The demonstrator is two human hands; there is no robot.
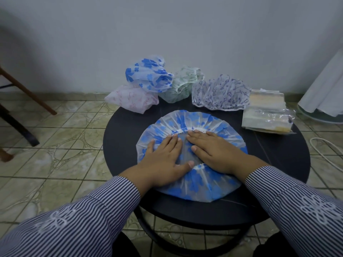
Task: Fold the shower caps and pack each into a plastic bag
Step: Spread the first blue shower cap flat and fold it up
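Observation:
A blue-flowered shower cap [200, 188] lies spread flat, opening up, in the middle of the round black table [118, 145]. My left hand [163, 158] and my right hand [213, 151] press palm-down on it side by side, fingers spread, holding nothing. At the table's far edge lie several unfolded caps: a pink one [130, 99], a second blue-flowered one [148, 75], a green one [181, 84] and a purple-patterned one [220, 95]. A stack of clear plastic bags [267, 114] rests at the far right of the table.
The table stands on a tiled floor close to a white wall. Wooden chair legs [27, 93] stand to the left. A white cable [326, 147] and a fan base draped in white cloth [323, 101] are on the right.

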